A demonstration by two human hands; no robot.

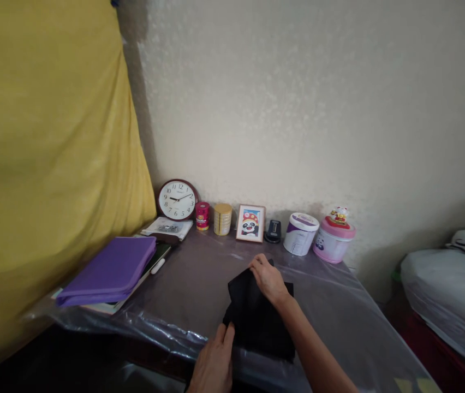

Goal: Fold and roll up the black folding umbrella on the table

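A piece of black cloth (259,325), partly folded, lies on the near part of the plastic-covered table (200,284). Its exact kind does not show. My right hand (268,277) is closed on the cloth's far edge, where a flap is slightly lifted. At the near left edge, my left hand (216,355) pinches the cloth between thumb and fingers. Part of the far edge is hidden behind my right hand and forearm.
Along the wall stand a round clock (178,200), a red can (202,216), a yellow can (223,220), a panda picture frame (250,224), a small black device (273,231), a white tub (300,237) and a pink tub (333,245). A purple folder (109,270) lies left, beside a yellow curtain (52,136).
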